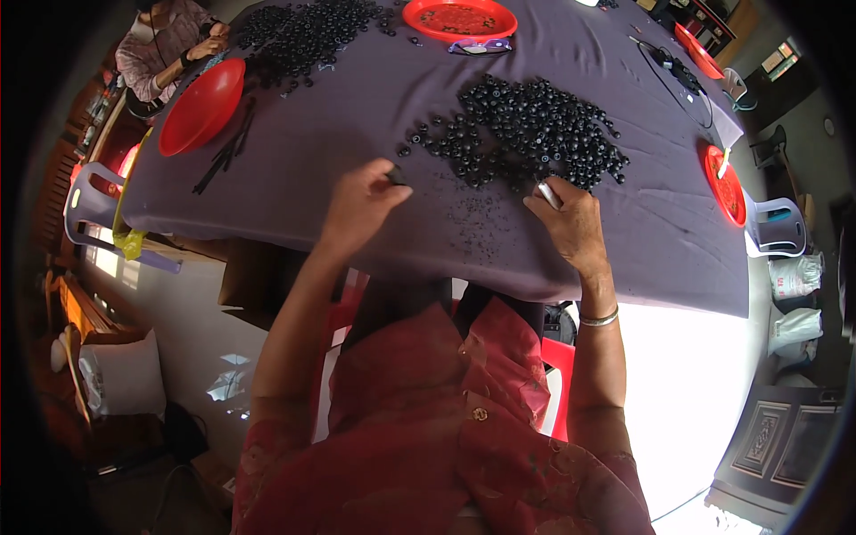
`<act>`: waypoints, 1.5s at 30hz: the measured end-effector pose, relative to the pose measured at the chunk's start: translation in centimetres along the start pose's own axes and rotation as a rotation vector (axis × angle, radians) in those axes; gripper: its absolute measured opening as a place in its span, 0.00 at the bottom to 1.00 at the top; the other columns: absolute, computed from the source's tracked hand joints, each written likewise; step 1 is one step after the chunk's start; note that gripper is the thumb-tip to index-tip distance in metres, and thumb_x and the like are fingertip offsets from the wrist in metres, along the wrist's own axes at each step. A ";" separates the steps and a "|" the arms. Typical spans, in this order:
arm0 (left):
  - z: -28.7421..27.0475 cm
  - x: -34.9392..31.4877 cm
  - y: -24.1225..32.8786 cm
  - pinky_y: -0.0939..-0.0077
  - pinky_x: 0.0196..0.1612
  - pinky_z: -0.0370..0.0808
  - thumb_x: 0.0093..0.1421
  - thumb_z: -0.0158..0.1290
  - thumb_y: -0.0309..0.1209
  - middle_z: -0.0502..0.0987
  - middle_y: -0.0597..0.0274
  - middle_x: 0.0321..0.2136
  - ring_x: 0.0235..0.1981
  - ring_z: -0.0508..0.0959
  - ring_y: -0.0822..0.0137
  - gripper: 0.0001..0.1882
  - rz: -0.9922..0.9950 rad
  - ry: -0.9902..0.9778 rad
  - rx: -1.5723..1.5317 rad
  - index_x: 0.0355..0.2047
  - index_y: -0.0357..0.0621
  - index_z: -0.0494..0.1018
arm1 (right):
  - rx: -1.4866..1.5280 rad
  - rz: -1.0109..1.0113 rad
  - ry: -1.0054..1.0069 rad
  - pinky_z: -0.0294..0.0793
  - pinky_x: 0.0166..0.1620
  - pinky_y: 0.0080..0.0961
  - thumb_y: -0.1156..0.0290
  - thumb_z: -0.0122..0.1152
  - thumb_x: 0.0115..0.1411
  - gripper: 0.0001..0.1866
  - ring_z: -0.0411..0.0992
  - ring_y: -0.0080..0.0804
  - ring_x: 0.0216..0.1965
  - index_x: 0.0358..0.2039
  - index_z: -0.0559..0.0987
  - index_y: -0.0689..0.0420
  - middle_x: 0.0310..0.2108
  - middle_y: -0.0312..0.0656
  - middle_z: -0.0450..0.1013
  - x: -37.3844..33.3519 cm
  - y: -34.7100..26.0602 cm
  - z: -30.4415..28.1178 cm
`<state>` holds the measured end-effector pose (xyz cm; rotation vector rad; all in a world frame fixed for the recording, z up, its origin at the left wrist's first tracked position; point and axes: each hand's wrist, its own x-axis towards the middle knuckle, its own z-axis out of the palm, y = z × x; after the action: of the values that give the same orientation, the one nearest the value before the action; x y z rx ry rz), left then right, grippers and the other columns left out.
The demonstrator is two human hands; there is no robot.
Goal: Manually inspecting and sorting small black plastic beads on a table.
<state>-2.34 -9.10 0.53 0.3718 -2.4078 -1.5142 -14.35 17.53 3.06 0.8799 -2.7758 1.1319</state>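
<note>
A pile of small round black parts (535, 125) lies on the purple tablecloth (294, 192) in front of me. My left hand (361, 205) is raised left of the pile, thumb and fingers pinched on a small black part (395, 176). At the pile's near edge my right hand (572, 221) is closed round a short white-silver tool (548, 194); its working end is hidden or too small to make out. Dark crumbs (477, 214) are scattered on the cloth between my hands.
Red trays (462, 36) stand at the far side and a tilted red basin (183, 125) at the left, by black strips (227, 152). Another black heap (312, 36) lies at far left, near a seated person (169, 53). A red plate (722, 203) sits at the right edge.
</note>
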 end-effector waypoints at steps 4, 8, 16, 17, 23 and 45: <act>-2.5 0.2 -3.5 0.86 0.25 0.67 0.55 0.57 0.26 0.73 0.72 0.20 0.22 0.69 0.84 0.03 0.143 0.270 0.158 0.30 0.42 0.75 | 0.026 -0.187 -0.003 0.70 0.31 0.31 0.73 0.63 0.51 0.07 0.72 0.39 0.26 0.29 0.77 0.61 0.26 0.45 0.72 0.8 -1.2 2.2; -3.1 0.9 -4.4 0.85 0.22 0.67 0.54 0.57 0.26 0.72 0.71 0.19 0.19 0.68 0.82 0.05 -0.084 0.316 -0.081 0.30 0.37 0.75 | -0.137 -0.317 -0.083 0.72 0.36 0.37 0.71 0.65 0.49 0.10 0.73 0.46 0.33 0.33 0.77 0.57 0.31 0.43 0.72 3.0 -2.0 4.3; -3.7 1.3 -4.2 0.81 0.24 0.71 0.53 0.58 0.26 0.75 0.65 0.22 0.21 0.72 0.78 0.08 -0.070 0.272 0.212 0.33 0.34 0.74 | -0.433 -0.425 -0.188 0.75 0.36 0.39 0.68 0.65 0.48 0.07 0.75 0.45 0.32 0.27 0.77 0.55 0.29 0.42 0.73 4.5 -3.2 5.7; -3.8 1.1 -4.1 0.81 0.24 0.71 0.53 0.58 0.26 0.75 0.65 0.22 0.21 0.72 0.78 0.08 -0.059 0.265 0.208 0.33 0.34 0.74 | -0.441 -0.417 -0.179 0.75 0.36 0.39 0.68 0.65 0.48 0.07 0.75 0.45 0.32 0.27 0.77 0.55 0.29 0.42 0.73 4.5 -3.2 5.9; -1.7 -0.7 -0.3 0.85 0.27 0.68 0.58 0.54 0.25 0.75 0.68 0.24 0.24 0.71 0.80 0.06 0.125 0.277 -0.197 0.35 0.38 0.74 | 0.150 -0.428 0.024 0.74 0.31 0.34 0.73 0.66 0.46 0.07 0.75 0.42 0.28 0.25 0.78 0.60 0.27 0.43 0.75 2.8 -5.3 3.6; 4.4 -5.2 3.8 0.79 0.41 0.74 0.61 0.51 0.28 0.74 0.69 0.35 0.35 0.74 0.78 0.05 -0.208 -0.493 -1.151 0.38 0.47 0.69 | 0.506 -0.478 -0.140 0.71 0.29 0.22 0.77 0.73 0.40 0.15 0.70 0.26 0.26 0.30 0.79 0.59 0.27 0.37 0.70 -3.0 -6.5 1.9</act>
<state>0.67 -2.02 1.67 -0.0313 -1.3349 -2.9840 -8.15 14.05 5.11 1.6059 -2.1824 1.7336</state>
